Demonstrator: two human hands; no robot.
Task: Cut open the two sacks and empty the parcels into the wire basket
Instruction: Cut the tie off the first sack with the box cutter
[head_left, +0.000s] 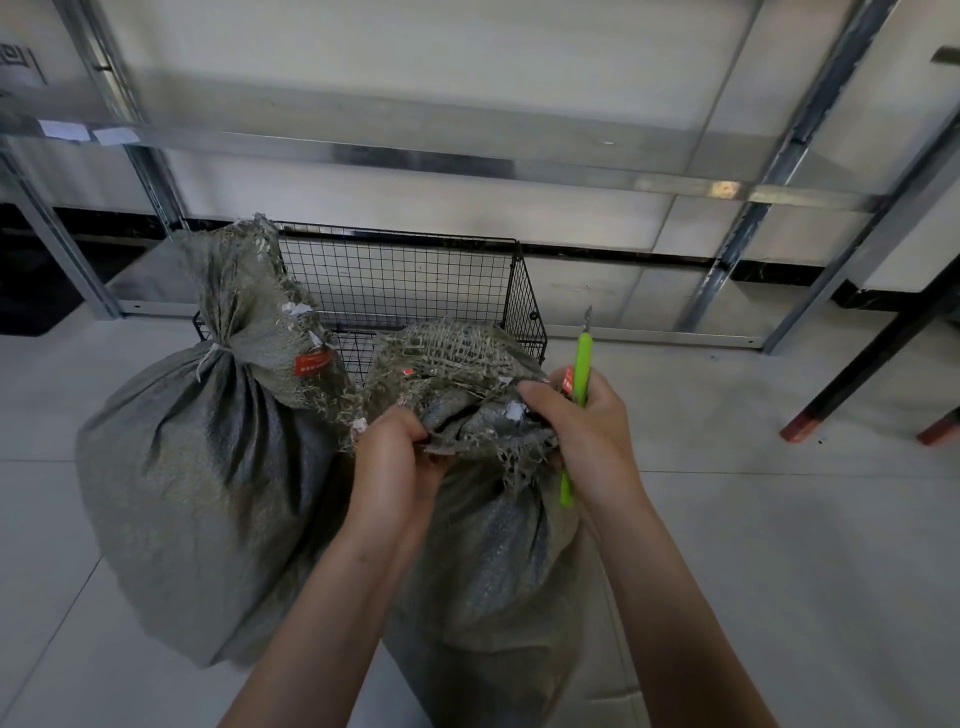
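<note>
Grey woven sacks: left sack (208, 467) tied at the neck, right sack (493, 561) nearer — both upright on the floor (753, 519).
Left hand (397, 457): curled into the right sack's frayed neck.
Right hand (584, 423): grips that neck too — and a green knife (584, 358), blade pointing far.
Wire basket (415, 280): just behind both sacks.

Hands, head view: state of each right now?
Left hand: closed, gripping the frayed neck of the nearer sack.
Right hand: closed, holding the green utility knife, fingers also on that sack's neck.
</note>
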